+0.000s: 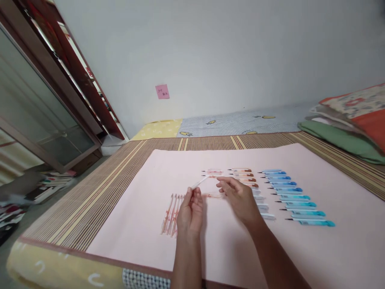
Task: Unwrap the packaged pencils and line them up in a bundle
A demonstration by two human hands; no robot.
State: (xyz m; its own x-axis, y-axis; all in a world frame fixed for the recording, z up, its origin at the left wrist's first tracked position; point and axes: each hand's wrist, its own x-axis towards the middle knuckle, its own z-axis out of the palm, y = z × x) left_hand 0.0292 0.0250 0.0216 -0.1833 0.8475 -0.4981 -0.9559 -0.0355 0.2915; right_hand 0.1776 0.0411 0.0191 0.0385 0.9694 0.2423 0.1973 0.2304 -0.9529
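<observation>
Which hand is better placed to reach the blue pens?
Probably the right hand: it is nearer the blue pens, while the left hand holds a slim whitish tube. Whether the right is empty is unclear.

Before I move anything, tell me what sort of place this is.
Probably a bedroom: a striped mat lies over patterned bedding, with a pillow-like stack at the right.

We see soft, rather dim indoor light across the wall (pixel 228 60), faint shadows beside both forearms (pixel 188 259) on the pink sheet (pixel 129 216), slight softness over the right hand (pixel 241 198), and wide-angle slant in the glass door (pixel 36 104).
</observation>
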